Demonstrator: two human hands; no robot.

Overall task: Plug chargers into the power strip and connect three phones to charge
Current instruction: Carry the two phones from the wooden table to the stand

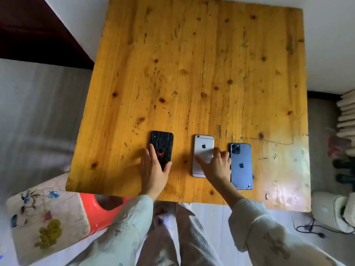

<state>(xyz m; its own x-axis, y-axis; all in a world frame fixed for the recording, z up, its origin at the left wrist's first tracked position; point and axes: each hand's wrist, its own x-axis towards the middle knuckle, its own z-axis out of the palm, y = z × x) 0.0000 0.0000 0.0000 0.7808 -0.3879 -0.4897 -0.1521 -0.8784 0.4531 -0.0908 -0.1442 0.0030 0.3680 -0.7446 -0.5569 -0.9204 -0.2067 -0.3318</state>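
Three phones lie face down in a row near the front edge of the yellow wooden table (192,64). The left one is a black phone (163,143) with a red spider mark; my left hand (153,169) rests flat on its lower half, fingers spread. In the middle lies a silver phone (204,145), and my right hand (215,166) lies on its lower part, touching it with thumb and fingers. To the right is a blue phone (241,167), free of either hand. No charger or power strip shows on the table.
A red stool (99,210) with a flowered cushion (44,223) stands at the table's front left corner. A dark cord with a plug (311,229) lies on the floor at the right, beside a pale bag (332,210). My legs are under the front edge.
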